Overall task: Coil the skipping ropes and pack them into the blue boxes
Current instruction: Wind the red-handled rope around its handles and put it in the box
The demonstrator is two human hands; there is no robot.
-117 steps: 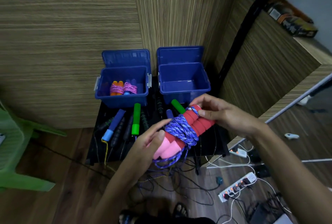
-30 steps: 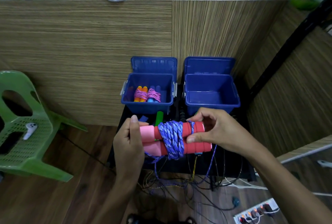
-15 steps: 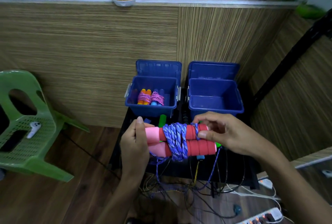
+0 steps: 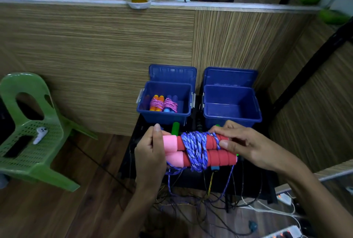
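Both hands are on the red-and-pink handles, held side by side just in front of the two blue boxes. Left hand grips the pink ends, thumb up. Right hand curls over the red ends, thumb pinching a strand of the purple rope wound round the middle (loose rope hangs down below). Left box behind the handles has two coiled ropes in it, lid up. Right box sits beside it, lid up too. Green handle pokes up between the handles and the left box. Green chair sits far left of the boxes.
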